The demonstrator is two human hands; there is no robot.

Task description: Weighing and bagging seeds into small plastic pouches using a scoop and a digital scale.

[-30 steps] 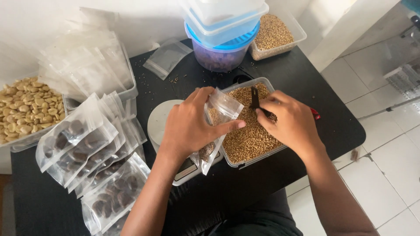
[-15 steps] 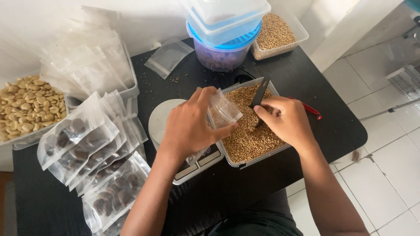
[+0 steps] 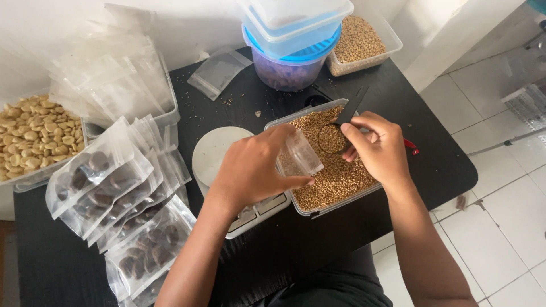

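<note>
Small clear plastic pouch [image 3: 301, 154], crinkly and glossy, pinched by the left hand [image 3: 256, 170] over the near-left part of a rectangular clear tub [image 3: 284, 122] of fine tan grain; the right hand [image 3: 380, 146] is closed around a black scoop [image 3: 336, 135], its round bowl heaped with grain just beside the pouch mouth. Under the left wrist, a white round-topped scale [image 3: 215, 152] on the black table [image 3: 432, 170]. Further left, overlapping clear bags of dark round seeds [image 3: 108, 193], a tray of pale beans [image 3: 28, 136], stacked blue-lidded tubs [image 3: 293, 34] behind.

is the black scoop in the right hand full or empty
Full: the black scoop in the right hand holds a heap of brown seeds above the seed tray.
</note>
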